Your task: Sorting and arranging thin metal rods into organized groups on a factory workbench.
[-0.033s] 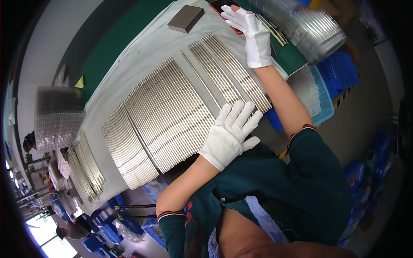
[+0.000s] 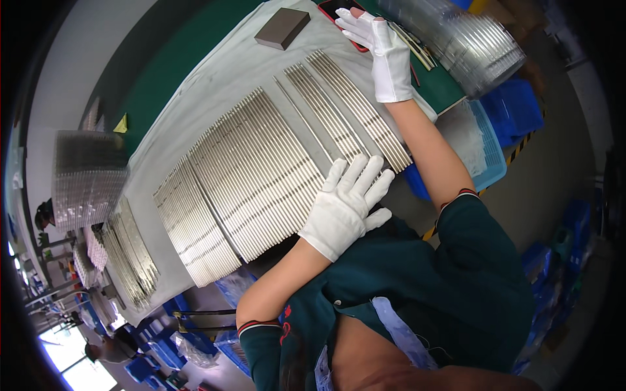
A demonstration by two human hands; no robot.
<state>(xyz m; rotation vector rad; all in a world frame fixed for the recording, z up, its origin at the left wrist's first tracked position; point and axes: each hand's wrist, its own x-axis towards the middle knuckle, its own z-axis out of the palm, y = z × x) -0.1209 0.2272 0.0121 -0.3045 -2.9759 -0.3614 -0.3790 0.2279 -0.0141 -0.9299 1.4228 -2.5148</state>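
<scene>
Many slim silvery metal rods [image 2: 257, 176] lie side by side in rows on a white cloth. My left hand [image 2: 345, 205], in a white glove, rests with fingers spread at the near ends of the rods, over the gap beside a smaller group of rods [image 2: 326, 111]. I cannot tell whether its fingertips press on them. My right hand [image 2: 381, 49], in a white glove with bare thumb and fingertip showing, is stretched out flat at the far right. It is beside a red-edged phone [image 2: 329, 12], partly covering it. Neither hand holds anything visible.
A brown block [image 2: 282, 28] sits at the cloth's far edge. Clear plastic trays [image 2: 456, 45] are stacked far right, above a light blue basket [image 2: 499, 159]. More rods [image 2: 130, 251] and a tray stack [image 2: 88, 182] stand left. A person [image 2: 114, 345] is in the background.
My left hand has shifted very slightly to the left. My right hand and the rods look the same.
</scene>
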